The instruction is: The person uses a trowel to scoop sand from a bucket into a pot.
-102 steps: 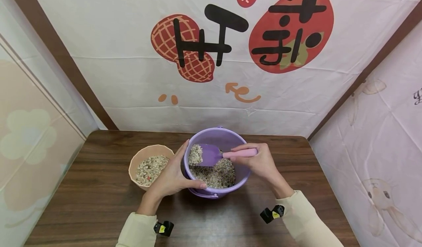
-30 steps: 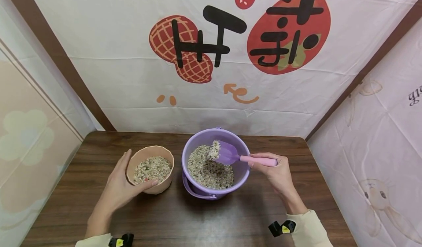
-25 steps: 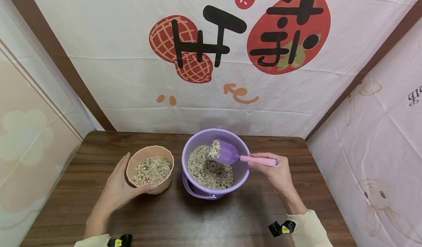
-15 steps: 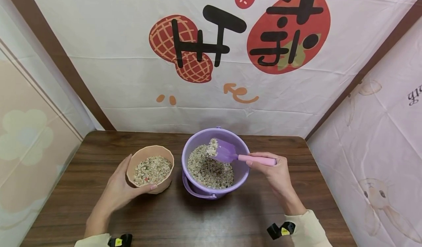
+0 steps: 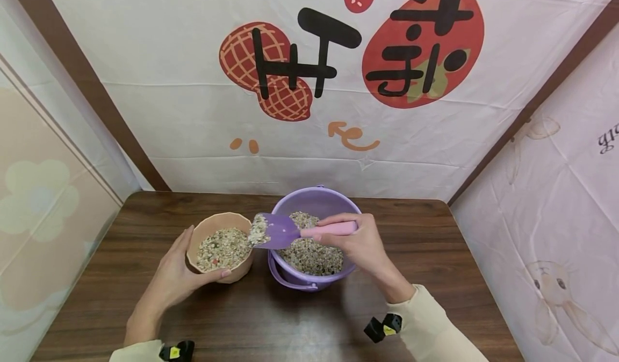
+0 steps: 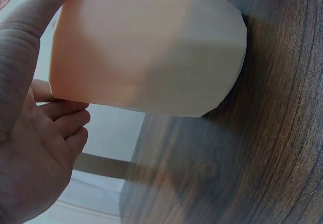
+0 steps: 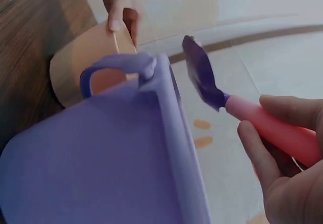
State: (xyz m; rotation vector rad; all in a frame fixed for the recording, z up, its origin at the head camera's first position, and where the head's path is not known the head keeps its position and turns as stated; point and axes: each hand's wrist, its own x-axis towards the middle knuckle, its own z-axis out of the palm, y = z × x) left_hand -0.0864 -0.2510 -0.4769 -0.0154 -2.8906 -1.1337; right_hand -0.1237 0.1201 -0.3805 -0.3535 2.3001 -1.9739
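My left hand (image 5: 166, 279) holds the peach faceted pot (image 5: 240, 272) by its side, thumb over the near rim and fingers round the far left. A pale, grainy mix (image 5: 222, 249) with a red bit fills part of the pot. The right hand (image 5: 365, 244) grips the pink handle of a small trowel (image 5: 282, 233), whose purple blade carries a clump of the mix at its tip. That tip is right at the pot's right rim. Below the trowel stands a purple bucket (image 5: 348, 203) holding more of the grainy mix; in the right wrist view the blade rises above the bucket's rim.
The bucket's handle (image 5: 290, 284) hangs down at its front left. Pot and bucket stand close together on a dark wooden table (image 5: 406, 330). A printed white cloth (image 5: 193, 136) hangs behind the table, with more cloth at both sides.
My left hand left the bucket over three seconds ago and took hold of the pot. Since half a second ago the right hand has carried the loaded trowel left, from over the bucket to the pot's rim.
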